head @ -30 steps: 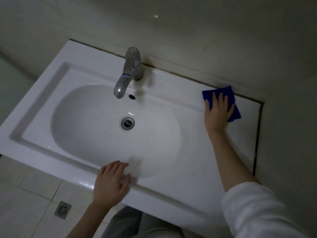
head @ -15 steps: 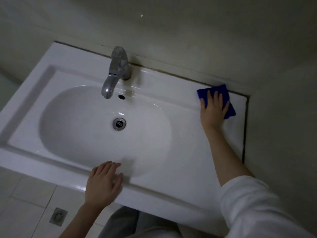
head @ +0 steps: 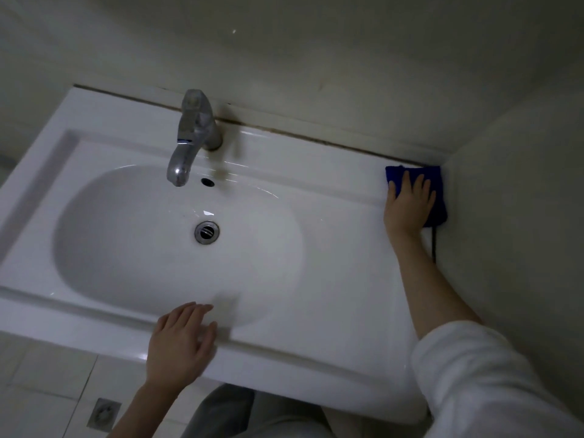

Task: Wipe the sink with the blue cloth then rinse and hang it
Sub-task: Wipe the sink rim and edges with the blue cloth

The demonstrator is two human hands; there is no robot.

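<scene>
A white sink (head: pixel 341 254) with an oval basin fills the view. The blue cloth (head: pixel 437 191) lies flat in the sink's far right corner, against the side wall. My right hand (head: pixel 409 203) presses on the cloth with straight, spread fingers and covers most of it. At the sink's front rim, below the basin, rests my left hand (head: pixel 180 343), fingers relaxed and holding nothing.
A chrome tap (head: pixel 192 134) stands at the back centre above the overflow hole, with the drain (head: pixel 207 232) in the basin floor. Walls close in behind and on the right. A tiled floor with a floor drain (head: pixel 104 414) lies below left.
My right hand has pushed the blue cloth further right, into the corner against the side wall. My left hand has stayed on the front rim.
</scene>
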